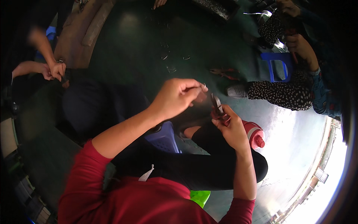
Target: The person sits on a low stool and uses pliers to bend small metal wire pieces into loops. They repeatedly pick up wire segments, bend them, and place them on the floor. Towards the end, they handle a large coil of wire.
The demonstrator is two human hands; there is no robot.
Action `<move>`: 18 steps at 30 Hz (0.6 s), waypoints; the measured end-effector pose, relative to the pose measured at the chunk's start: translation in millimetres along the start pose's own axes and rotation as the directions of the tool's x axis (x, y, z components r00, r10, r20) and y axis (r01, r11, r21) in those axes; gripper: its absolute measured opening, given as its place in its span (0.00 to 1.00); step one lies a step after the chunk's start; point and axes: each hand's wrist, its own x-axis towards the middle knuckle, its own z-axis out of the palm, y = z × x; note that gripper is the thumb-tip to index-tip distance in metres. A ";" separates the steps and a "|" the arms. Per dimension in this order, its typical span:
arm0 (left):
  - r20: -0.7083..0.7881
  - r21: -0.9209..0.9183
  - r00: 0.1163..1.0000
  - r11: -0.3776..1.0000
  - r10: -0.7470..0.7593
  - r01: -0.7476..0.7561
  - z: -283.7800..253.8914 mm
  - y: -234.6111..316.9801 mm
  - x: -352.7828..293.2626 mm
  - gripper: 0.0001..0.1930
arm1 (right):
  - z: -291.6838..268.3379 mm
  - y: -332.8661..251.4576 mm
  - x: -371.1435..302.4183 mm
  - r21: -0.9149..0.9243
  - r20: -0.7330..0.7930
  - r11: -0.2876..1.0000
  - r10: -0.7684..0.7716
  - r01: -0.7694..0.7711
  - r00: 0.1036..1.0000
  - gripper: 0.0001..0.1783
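My left hand (175, 98) is raised in the middle of the view, thumb and fingers pinched together. A small pale, shiny piece (205, 86) shows at its fingertips, too small to tell its kind. To its right, my right hand (235, 131) is wrapped round a pair of pliers (217, 104) with dark metal jaws and red handles. The jaws point up toward my left fingertips, with a gap between. Both hands hang over my dark-clad legs, and the palm side of my left hand is mostly hidden.
A red jug (255, 135) stands beside my right wrist. On the dark floor lie red-handled tools (225, 73) and wire bits (171, 69). Co-workers' hands (56, 71) are at the left, by a wooden bench (74, 41); another co-worker sits right near a blue stool (273, 56).
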 end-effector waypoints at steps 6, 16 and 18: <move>-0.046 -0.355 0.998 0.934 0.038 -0.052 1.4 2.6 4.5 0.13 | -6.0 -18.9 -8.3 0.452 0.541 0.773 0.158 -0.444 0.826 0.26; -0.046 -0.306 0.967 0.918 0.249 -0.251 16.6 -0.8 -0.9 0.13 | -1.9 -14.1 -9.0 0.685 0.681 0.428 -0.087 -0.590 0.728 0.29; -0.028 -0.321 0.962 0.909 0.273 -0.267 18.8 -1.9 -1.8 0.13 | -3.1 -15.7 -9.6 0.685 0.678 0.434 -0.085 -0.585 0.730 0.28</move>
